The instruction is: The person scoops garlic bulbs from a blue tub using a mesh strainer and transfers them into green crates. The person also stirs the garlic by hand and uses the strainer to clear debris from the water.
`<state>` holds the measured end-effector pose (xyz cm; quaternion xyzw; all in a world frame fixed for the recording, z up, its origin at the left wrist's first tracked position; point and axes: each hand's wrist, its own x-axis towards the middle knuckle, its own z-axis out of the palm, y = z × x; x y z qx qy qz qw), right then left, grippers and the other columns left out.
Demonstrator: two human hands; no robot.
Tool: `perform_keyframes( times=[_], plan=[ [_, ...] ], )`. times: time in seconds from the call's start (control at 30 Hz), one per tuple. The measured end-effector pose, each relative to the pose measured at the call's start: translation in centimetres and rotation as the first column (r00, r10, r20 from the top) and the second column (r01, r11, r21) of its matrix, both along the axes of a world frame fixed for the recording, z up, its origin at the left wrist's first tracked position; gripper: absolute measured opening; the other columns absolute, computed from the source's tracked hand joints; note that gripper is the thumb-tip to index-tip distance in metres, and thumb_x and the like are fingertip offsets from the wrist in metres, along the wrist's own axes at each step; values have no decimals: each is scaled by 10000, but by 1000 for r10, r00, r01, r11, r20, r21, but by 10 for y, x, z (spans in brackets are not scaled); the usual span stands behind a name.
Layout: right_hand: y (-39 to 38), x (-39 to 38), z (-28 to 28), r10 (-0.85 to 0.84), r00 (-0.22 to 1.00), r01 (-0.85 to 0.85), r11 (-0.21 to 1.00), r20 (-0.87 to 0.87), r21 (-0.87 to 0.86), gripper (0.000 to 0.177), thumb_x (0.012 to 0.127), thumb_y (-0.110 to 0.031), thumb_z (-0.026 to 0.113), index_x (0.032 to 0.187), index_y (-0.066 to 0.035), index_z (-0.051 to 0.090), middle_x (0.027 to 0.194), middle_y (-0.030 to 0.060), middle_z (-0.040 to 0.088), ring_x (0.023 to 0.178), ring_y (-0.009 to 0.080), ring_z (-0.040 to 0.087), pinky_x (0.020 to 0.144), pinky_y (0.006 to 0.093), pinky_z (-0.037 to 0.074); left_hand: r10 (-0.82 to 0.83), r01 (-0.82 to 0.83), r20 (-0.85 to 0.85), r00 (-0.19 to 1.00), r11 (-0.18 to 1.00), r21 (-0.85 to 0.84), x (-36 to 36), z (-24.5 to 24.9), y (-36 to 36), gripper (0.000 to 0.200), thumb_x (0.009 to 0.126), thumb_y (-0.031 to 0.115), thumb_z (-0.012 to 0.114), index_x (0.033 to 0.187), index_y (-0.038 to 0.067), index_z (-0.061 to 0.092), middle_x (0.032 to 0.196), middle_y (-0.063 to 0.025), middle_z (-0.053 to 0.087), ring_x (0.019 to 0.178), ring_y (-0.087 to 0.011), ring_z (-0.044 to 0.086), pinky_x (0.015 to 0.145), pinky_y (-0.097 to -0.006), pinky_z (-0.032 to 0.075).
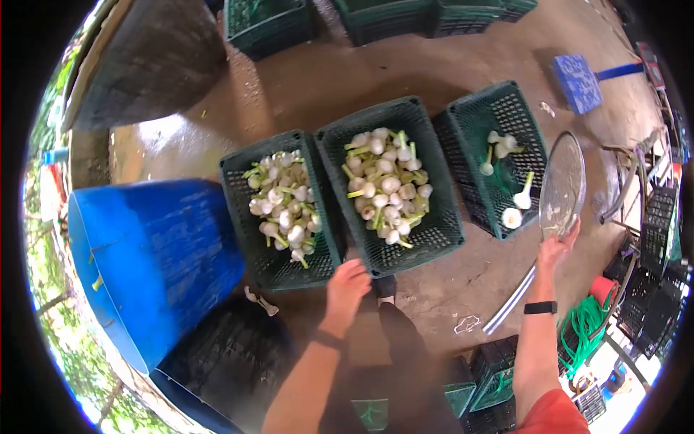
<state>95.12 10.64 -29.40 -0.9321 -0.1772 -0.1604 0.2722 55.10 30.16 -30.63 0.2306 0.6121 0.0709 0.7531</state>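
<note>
My right hand (558,247) grips a long-handled round mesh strainer (563,177) close to its rim. Its pale handle (510,300) slants down past my wrist to the lower left. The strainer's mesh overlaps the edge of the right green crate (455,141), which holds a few white bulbs (512,218) with cut green stems. Near the bottom corners of the two fuller crates is my left hand (349,284), its fingers loosely bent and nothing visible in them. Garlic-like bulbs (390,185) lie piled in the middle crate (442,210); more bulbs (286,199) lie in the left crate (230,170).
A blue barrel (173,253) lies at left, with a black container (224,362) below it. More green crates (387,22) line the top. A blue block-shaped head with a handle (578,83) is at upper right. Green netting (578,333) hangs at lower right.
</note>
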Motion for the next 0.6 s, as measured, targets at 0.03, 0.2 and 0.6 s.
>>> perform_keyframes(
  times=[0.03,0.2,0.6],
  plan=[
    [-6,5,-7,19,1000,-19,1000,-12,1,708,658,138,391,1347,-22,384,1344,148,456,1201,309,474,1023,373,361,37,-34,-76,996,999,40,-33,-8,6,417,822,-17,593,1213,91,493,1112,-66,546,905,-153,582,731,-300,542],
    [3,-39,-5,-49,767,465,730,-640,501,754,679,133,396,1389,-118,359,1400,119,393,1194,286,465,864,405,482,-12,118,-343,939,950,289,-123,-55,68,638,743,-3,696,1304,92,408,1181,-85,492,957,-172,553,742,-305,513],
    [-61,-144,6,27,508,607,698,-861,380,856,631,113,434,1428,-143,257,1453,168,303,1200,387,466,936,547,459,-394,921,-832,390,188,342,-79,-209,106,823,640,53,746,1362,35,351,1473,-249,157,1280,-386,347,1048,-387,340]
  ],
)
